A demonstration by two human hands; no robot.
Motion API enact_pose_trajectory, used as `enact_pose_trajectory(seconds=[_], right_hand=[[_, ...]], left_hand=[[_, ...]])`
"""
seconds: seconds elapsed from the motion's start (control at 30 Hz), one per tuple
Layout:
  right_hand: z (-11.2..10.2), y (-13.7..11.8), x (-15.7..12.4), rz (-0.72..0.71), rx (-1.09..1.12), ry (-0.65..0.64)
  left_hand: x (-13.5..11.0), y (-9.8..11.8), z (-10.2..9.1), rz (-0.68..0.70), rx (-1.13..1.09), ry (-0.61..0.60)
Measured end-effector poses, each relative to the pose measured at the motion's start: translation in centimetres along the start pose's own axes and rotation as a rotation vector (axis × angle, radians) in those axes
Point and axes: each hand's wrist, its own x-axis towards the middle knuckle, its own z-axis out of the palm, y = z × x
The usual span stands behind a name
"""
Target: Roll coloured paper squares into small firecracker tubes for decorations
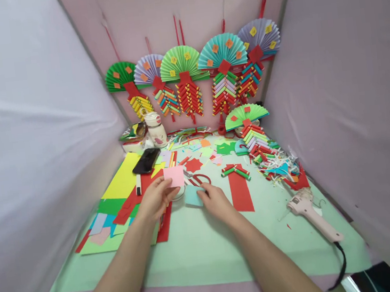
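Observation:
My left hand [155, 199] pinches a small pink paper square [174, 176] and holds it upright above the green mat [200, 249]. My right hand [216, 201] rests on the mat with its fingertips on a light blue paper piece [193, 196]. Red-handled scissors [199, 178] lie just behind both hands. A red paper strip [240, 191] lies flat to the right of my right hand, with a few rolled red and green paper tubes [235, 171] at its far end.
A pink glue gun [312, 217] with a black cord lies at the right. Stacked coloured sheets [122, 192], a black phone [146, 161] and a white bottle [156, 129] sit at the left. Paper fan decorations [186, 71] hang on the back wall; shredded scraps [275, 164] pile at right.

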Motion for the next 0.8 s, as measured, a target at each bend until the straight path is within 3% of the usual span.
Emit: enact_pose_trajectory(seconds=[0.13,0.3,0.6,0.8], right_hand=[[-0.2,0.3,0.0,0.033,-0.004,-0.021],[-0.3,0.4,0.4,0.064,-0.024,-0.072],[-0.8,0.0,2.3,0.067,-0.051,-0.145],[-0.9,-0.2,4.1,0.065,-0.092,-0.067]], left_hand=[[-2.5,-1.9,-1.5,-0.08,-0.062,0.004],[-4.0,-3.5,-2.8,-0.245,-0.061,-0.09],[-0.3,-2.9,-1.7,-0.226,-0.004,-0.103],[2.1,-2.8,-0.7,-0.224,0.024,-0.074]])
